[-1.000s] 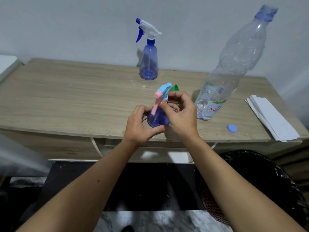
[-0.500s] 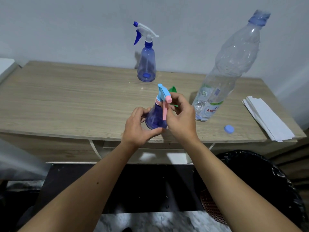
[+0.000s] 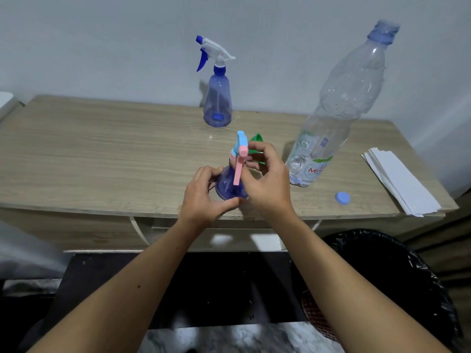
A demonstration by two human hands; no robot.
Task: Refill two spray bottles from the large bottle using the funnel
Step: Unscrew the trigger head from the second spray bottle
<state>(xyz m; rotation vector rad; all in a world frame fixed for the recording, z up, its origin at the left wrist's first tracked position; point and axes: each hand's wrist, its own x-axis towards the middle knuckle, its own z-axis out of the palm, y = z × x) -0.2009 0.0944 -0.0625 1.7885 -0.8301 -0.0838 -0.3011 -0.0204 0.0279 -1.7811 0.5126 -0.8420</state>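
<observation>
The small spray bottle (image 3: 230,184), blue-tinted with a light-blue and pink trigger head (image 3: 240,149), is held upright near the front edge of the wooden counter (image 3: 102,159); whether its base touches the surface is hidden. The left hand (image 3: 204,197) grips the bottle's rounded body, its fingers curled round the left side and thumb under the front. The right hand (image 3: 267,179) has its fingers curled round the neck, just below the trigger head, whose pink lever hangs down over the bottle's front. Just behind the right hand, a green funnel (image 3: 256,146) shows in part, the rest covered by the fingers. Farther back, near the wall, the second spray bottle (image 3: 218,103) stands upright with a white and dark-blue head. To the right stands the large bottle (image 3: 339,110), clear plastic, uncapped, with a little water at the bottom. Its blue cap (image 3: 342,198) lies on the counter near the front edge, apart from it. A stack of white paper (image 3: 400,182) lies at the counter's right end. Below right stands a bin lined with a black bag (image 3: 397,276).
</observation>
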